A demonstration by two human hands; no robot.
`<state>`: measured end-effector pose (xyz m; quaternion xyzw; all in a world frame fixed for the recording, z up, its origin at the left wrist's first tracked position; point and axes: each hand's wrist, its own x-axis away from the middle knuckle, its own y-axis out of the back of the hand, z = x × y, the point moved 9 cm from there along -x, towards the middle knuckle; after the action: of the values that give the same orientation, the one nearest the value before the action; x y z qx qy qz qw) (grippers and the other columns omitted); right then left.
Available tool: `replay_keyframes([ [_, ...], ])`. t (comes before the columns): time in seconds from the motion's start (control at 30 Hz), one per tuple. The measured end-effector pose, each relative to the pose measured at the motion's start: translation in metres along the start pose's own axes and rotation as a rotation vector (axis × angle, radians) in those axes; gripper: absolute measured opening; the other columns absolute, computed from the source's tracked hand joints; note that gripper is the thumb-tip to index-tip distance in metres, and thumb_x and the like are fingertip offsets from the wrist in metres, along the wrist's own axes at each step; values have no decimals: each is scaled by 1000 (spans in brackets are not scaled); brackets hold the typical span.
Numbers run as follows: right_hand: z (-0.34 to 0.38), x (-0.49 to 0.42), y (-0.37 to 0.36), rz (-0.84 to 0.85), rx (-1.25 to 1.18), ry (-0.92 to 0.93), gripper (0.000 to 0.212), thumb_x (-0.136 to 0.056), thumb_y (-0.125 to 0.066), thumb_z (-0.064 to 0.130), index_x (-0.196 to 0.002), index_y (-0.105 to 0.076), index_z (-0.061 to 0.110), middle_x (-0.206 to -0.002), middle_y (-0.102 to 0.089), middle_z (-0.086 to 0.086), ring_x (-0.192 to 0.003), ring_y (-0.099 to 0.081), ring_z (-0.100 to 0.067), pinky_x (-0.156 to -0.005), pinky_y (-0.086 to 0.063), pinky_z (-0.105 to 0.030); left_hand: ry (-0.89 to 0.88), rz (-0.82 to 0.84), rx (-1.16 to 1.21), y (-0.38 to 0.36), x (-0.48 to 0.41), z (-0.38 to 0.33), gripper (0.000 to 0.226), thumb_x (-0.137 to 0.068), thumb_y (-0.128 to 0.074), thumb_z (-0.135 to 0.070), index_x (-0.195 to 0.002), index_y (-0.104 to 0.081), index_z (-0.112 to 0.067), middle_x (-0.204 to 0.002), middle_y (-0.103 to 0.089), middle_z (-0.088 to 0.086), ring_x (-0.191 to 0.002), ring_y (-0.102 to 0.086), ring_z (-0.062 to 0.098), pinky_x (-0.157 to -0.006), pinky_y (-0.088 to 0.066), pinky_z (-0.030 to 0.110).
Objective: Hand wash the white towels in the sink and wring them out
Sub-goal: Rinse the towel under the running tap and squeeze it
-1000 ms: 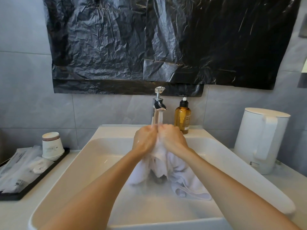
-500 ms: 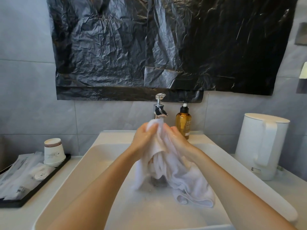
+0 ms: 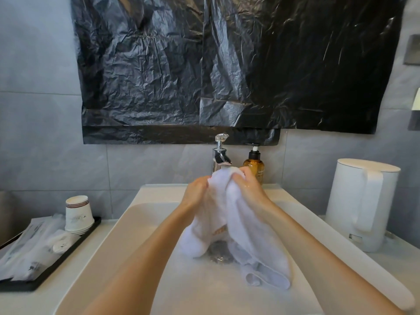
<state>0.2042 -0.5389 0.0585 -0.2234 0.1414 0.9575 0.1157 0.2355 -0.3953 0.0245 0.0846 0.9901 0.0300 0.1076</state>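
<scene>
A wet white towel (image 3: 247, 226) hangs over the white sink (image 3: 136, 226), bunched at the top just under the chrome faucet (image 3: 220, 155). My left hand (image 3: 196, 192) grips its left side and my right hand (image 3: 251, 187) grips its right side, both raised above the basin. The towel's lower folds trail down onto the sink floor at the right. The drain (image 3: 219, 254) shows dark between the hanging folds. Water lies in the basin.
An amber pump bottle (image 3: 254, 163) stands behind my right hand. A white kettle (image 3: 361, 210) sits on the counter at right. At left, stacked paper cups (image 3: 78, 214) and wrapped packets rest on a black tray (image 3: 56, 267). Black plastic sheeting (image 3: 227, 64) covers the wall above.
Both hands have lifted the towel higher toward the faucet and spread slightly apart, so more of the cloth shows between them. The view has tilted upward a little.
</scene>
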Motion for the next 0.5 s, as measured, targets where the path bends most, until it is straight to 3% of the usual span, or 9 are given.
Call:
replay_keyframes([
  [0.07, 4, 7, -16, -5, 104, 60, 21, -100, -38, 10, -117, -47, 17, -108, -52, 4, -103, -50, -12, -84, -42, -24, 109, 102, 161, -22, 8, 8, 39, -98, -34, -36, -84, -63, -16, -85, -65, 6, -79, -58, 19, -64, -44, 30],
  [0.17, -2, 19, -29, -106, 318, 65, 17, -103, -31, 28, -102, -46, 19, -98, -56, 0, -95, -57, -18, -82, -46, -35, 113, 110, 144, -36, 9, 19, 52, -99, -30, -57, -105, -67, -21, -97, -72, 5, -92, -67, 16, -73, -50, 29],
  [0.27, -6, 25, -30, -90, 346, 41, 24, -104, -29, 32, -106, -49, 19, -96, -56, 0, -91, -55, -18, -72, -40, -29, 22, -6, 70, -22, 7, 17, 35, -102, -33, -50, -103, -62, -30, -102, -69, 3, -94, -64, 17, -76, -50, 28],
  [0.37, -4, 23, -31, -66, 506, 109, 29, -103, -32, 29, -120, -54, 23, -102, -60, -2, -93, -57, -22, -71, -37, -27, -64, -97, -103, -8, 7, 10, 27, -101, -37, -40, -91, -60, -30, -101, -66, 3, -96, -60, 23, -80, -45, 34],
  [0.43, -1, 23, -36, -32, 657, 228, 24, -100, -34, 24, -108, -57, 25, -100, -63, -3, -91, -59, -26, -65, -37, -29, -155, -95, -335, -9, 5, 3, 22, -95, -42, -38, -81, -54, -27, -94, -63, 2, -93, -59, 27, -74, -43, 35],
  [0.5, 6, 27, -41, 2, 842, 338, 24, -103, -30, 26, -95, -53, 24, -92, -65, -5, -85, -61, -29, -61, -41, -33, -172, -90, -574, -9, 5, 6, 22, -92, -39, -43, -82, -50, -27, -92, -60, -2, -90, -58, 27, -72, -39, 34],
])
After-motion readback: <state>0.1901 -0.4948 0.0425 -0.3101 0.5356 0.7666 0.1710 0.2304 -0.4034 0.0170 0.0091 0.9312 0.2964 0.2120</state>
